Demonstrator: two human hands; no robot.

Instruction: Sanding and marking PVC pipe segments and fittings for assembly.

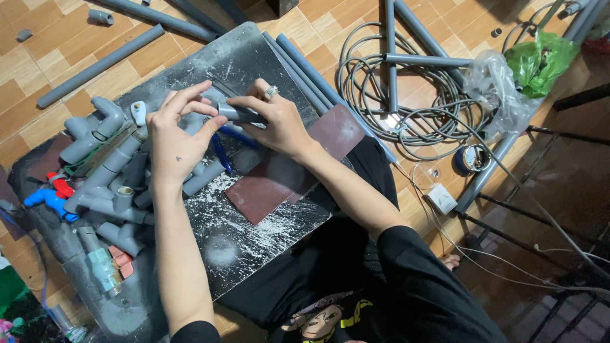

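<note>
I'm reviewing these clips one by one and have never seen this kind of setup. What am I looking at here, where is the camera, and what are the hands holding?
There is no machine here: the one picture comes from a camera worn on a person's head, looking down at their own two bare hands. The person sits on a tiled floor with a dark, scratched board in front of them. The left hand and the right hand, which wears a ring, together hold a short grey pipe piece between their fingers. On the board's left lies a heap of grey pipe fittings, with a blue valve beside it. A dark red sheet lies under the right wrist. Long grey pipes and a coiled cable lie on the floor.
</note>
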